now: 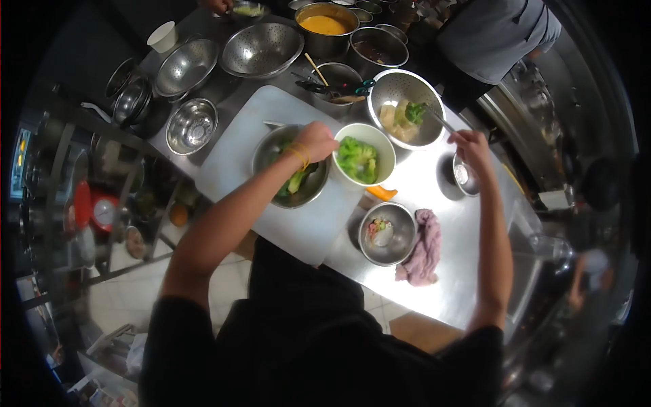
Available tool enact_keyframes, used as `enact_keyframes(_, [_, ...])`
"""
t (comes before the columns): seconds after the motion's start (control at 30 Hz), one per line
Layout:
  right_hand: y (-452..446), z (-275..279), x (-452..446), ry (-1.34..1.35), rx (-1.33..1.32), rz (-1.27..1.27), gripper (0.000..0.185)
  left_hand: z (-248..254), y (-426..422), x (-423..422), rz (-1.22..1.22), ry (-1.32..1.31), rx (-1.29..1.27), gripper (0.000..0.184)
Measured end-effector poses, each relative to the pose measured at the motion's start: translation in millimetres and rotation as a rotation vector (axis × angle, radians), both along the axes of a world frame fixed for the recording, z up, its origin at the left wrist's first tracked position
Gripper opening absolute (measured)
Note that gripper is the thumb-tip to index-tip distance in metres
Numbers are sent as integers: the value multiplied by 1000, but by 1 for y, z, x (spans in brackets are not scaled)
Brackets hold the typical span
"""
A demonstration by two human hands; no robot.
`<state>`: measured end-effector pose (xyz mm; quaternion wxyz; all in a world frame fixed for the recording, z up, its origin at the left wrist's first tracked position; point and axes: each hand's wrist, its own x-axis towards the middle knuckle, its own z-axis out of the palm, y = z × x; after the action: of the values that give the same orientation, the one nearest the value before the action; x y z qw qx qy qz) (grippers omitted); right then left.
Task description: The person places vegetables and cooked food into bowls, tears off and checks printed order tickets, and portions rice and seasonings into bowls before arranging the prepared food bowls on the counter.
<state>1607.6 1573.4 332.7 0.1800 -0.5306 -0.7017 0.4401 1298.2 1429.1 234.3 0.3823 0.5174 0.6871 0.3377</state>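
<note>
My left hand (317, 140), with yellow bands at its wrist, is closed on the near-left rim of a white bowl (388, 154) that holds broccoli (357, 159). Under my left forearm stands a metal bowl (319, 186) with green vegetable pieces in it. My right hand (473, 150) grips a long-handled metal utensil (442, 122). Its far end reaches into a perforated colander (380, 85), beside a broccoli floret (415, 112) and pale pieces (396, 123). Whether the utensil is tongs or a spoon I cannot make out.
A white cutting board (230, 163) lies on the steel table. Closer to me are a small metal bowl (395, 256) with scraps and a purple cloth (427, 247). Colanders (263, 49) and a pot of orange liquid (324, 24) stand behind. Another person (495, 41) is at the back right.
</note>
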Motion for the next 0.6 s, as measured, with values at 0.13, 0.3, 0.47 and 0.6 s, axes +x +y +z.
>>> enact_keyframes(0.13, [-47,18,-6,44,-209,167,16,0,0,-2,-26,-63,-8,16])
enact_keyframes(0.3, [-55,11,-15,-423,510,244,16,-6,-5,0,54,-10,13,16])
enact_keyframes(0.47, [8,-26,-27,-697,517,87,22,7,-16,9,82,-4,-1,17])
enact_keyframes(0.6, [69,-98,-39,-701,591,109,23,9,-27,22,99,50,18,15])
